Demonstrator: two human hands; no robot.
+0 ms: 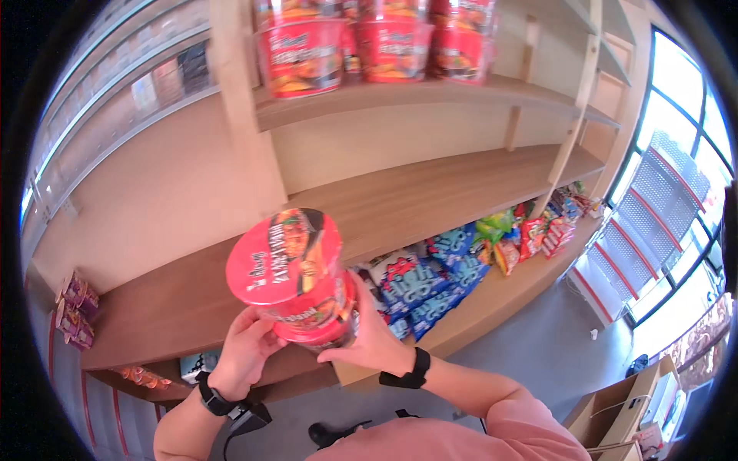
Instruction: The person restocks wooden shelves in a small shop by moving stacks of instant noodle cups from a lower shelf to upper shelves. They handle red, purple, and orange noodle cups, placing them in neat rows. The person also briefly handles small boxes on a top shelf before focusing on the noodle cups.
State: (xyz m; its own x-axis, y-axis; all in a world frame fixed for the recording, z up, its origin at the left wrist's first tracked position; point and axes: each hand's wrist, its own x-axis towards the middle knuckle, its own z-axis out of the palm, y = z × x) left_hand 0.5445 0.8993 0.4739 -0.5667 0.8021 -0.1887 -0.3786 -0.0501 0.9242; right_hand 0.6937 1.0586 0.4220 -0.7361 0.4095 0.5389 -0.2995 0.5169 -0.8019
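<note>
Between my two hands is a red instant noodle cup [307, 307] with a round printed lid tilted toward me. Below it a second rim shows, so it looks stacked on another cup, mostly covered by my fingers. My left hand [250, 346] presses its fingers against the near left side. Around the right side wraps my right hand [373, 330], thumb in front. The cups are held up in front of the brown middle shelf [430, 188]. More red noodle cups [304, 58] stand stacked in columns on the upper shelf [430, 96].
Blue snack bags [415, 284] lie on the low shelf, with red and green packets [530, 234] farther right. Small purple packs [75, 307] sit at the far left. A perforated metal rack [638, 223] leans by the window, and a cardboard box [615, 407] stands at lower right.
</note>
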